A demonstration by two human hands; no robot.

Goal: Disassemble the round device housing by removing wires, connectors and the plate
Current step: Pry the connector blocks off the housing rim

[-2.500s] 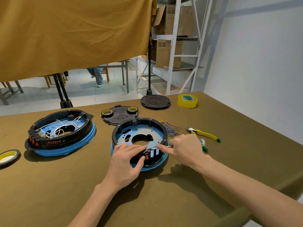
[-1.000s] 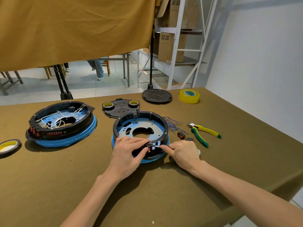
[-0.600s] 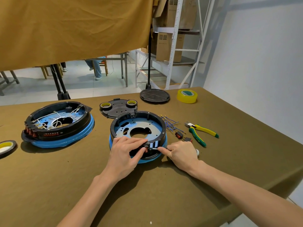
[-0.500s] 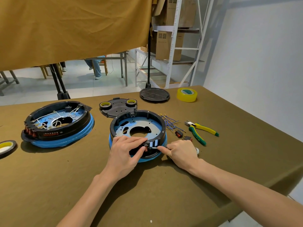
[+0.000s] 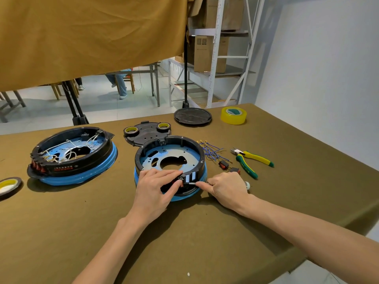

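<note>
A round black housing (image 5: 202,153) on a blue base stands mid-table, with a blue-grey metal plate (image 5: 184,152) inside it. My left hand (image 5: 155,187) lies over its near rim, thumb and fingers pinching a red switch (image 5: 180,181) set in the wall. My right hand (image 5: 227,187) is closed around a small screwdriver (image 5: 192,183), its tip pressed at the switch slot beside two empty white openings. Loose blue wires (image 5: 209,150) and two removed red switches (image 5: 223,164) lie to the right of the housing.
A second housing (image 5: 71,154) with white wires inside stands at the left. Behind are a black plate carrying two tape rolls (image 5: 146,130), a round black lid (image 5: 192,115) and a yellow tape roll (image 5: 233,115). Yellow-green pliers (image 5: 249,160) lie right. Another tape roll (image 5: 8,184) sits far left.
My right hand has slid down and nearer, from over the rim to the outer side of the housing. Two removed red switches have come into sight beside the wires. The left hand has stayed on the rim.
</note>
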